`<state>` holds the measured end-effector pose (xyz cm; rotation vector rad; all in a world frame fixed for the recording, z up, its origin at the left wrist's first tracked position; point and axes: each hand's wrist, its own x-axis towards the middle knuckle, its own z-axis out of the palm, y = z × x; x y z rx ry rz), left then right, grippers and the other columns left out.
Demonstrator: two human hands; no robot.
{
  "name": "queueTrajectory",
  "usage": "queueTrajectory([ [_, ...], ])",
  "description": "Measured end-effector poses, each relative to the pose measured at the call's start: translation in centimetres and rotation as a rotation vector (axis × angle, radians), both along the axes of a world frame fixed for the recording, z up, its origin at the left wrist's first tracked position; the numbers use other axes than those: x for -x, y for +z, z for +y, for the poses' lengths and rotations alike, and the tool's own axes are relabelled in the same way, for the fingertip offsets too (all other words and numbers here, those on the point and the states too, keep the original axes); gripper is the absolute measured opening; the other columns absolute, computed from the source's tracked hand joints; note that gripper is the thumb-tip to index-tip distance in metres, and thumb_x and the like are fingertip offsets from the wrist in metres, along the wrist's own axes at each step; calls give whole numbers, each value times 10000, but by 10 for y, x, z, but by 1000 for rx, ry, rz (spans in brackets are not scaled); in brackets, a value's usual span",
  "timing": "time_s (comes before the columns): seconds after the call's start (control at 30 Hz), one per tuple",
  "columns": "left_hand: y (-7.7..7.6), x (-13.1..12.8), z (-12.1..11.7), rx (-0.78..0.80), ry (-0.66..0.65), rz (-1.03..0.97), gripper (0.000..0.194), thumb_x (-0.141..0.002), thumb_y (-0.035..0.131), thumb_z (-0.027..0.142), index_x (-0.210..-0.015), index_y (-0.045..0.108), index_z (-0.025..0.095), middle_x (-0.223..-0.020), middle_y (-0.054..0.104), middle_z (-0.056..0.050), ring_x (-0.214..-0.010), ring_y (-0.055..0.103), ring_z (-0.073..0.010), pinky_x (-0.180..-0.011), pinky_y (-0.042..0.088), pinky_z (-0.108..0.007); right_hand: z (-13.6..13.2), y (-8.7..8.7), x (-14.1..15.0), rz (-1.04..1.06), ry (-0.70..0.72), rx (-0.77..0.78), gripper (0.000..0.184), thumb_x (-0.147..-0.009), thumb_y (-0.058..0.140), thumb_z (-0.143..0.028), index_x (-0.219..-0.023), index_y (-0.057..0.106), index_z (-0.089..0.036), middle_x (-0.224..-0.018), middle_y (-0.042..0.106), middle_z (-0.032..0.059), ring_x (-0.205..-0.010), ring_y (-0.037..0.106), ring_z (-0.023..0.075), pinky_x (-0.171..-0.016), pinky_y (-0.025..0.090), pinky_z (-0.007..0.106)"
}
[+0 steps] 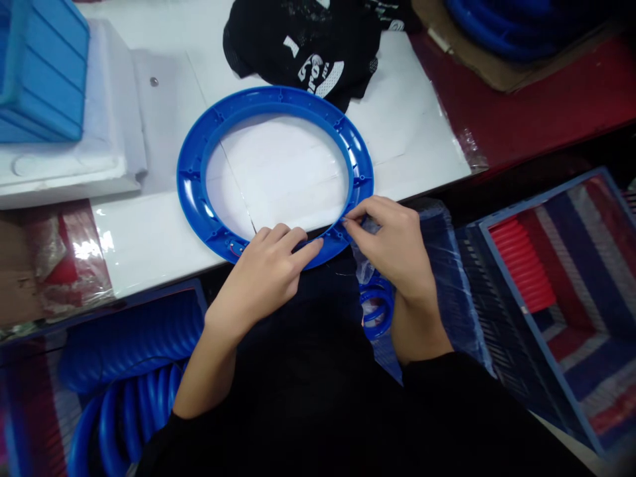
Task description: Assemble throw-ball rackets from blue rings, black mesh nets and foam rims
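A blue plastic ring (193, 199), its ribbed channel side facing up, lies at the front edge of the white work surface, with its near side jutting over the edge. My left hand (271, 265) is closed over the near rim, fingers curled and thumb along the channel. Beside its knuckles, a bit of red wire (233, 248) shows in the channel. My right hand (390, 242) pinches thumb and forefinger together at the ring's near-right inner edge. Whatever sits between those fingertips is too small to make out.
A black printed cloth (303, 46) lies behind the ring. At left, a blue bin (44, 73) stands on white foam (106, 159). Stacked blue rings (129, 344) fill a crate below left; a crate (536, 331) at right holds red rings (521, 265).
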<state>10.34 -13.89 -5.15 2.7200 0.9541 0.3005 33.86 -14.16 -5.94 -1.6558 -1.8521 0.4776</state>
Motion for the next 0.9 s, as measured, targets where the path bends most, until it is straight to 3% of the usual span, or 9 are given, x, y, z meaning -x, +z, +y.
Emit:
queueTrajectory([
  [0.17,7,-34,-6,-15,142,-61,328,-1048,514,142,-1347,647,158,-1211,696,-134,-1057,637,-287,-854,543,-420,-4,0,5,-36,-23,-22,177,-926,634,-140,-785,650,-246,-840,722,42,-873,676,253,-837,512,411],
  [0.23,4,-57,-7,-21,261,-40,377,-1034,485,93,-1393,601,103,-1166,700,-145,-1028,643,-286,-834,555,-412,-4,0,3,-49,5,-23,166,-934,623,-148,-810,674,-247,-855,729,52,-872,670,262,-835,518,419],
  [0.37,-1,-86,-5,75,366,-10,308,-989,483,25,-1247,641,88,-1072,695,-139,-1007,660,-278,-803,567,-376,-2,2,-6,-100,120,-11,195,-947,587,-146,-888,739,-252,-912,747,74,-886,669,277,-838,535,444],
  [0.5,0,-87,-3,130,401,-20,244,-998,499,28,-1172,652,104,-1048,674,-130,-1008,668,-267,-805,560,-356,3,10,-17,-91,210,12,217,-952,597,-151,-937,777,-272,-976,764,67,-902,694,271,-835,550,442],
  [0.67,-2,-82,-1,140,401,-32,221,-1002,505,49,-1120,673,131,-1035,687,-113,-997,663,-259,-786,556,-344,16,19,-23,-31,125,-57,94,-930,707,-196,-909,762,-270,-868,741,41,-749,640,225,-736,519,402],
  [0.77,-6,-80,-1,103,405,-78,232,-999,498,51,-1111,682,138,-1017,698,-104,-968,658,-249,-777,554,-340,27,17,-24,2,111,-93,78,-911,729,-201,-870,735,-268,-856,732,34,-769,624,223,-746,503,399],
  [0.9,-13,-78,0,59,396,-136,246,-995,493,49,-1126,685,131,-1012,698,-105,-962,652,-255,-789,561,-363,37,9,-27,98,117,-28,55,-887,744,-234,-839,722,-252,-836,718,19,-763,610,211,-738,487,385],
])
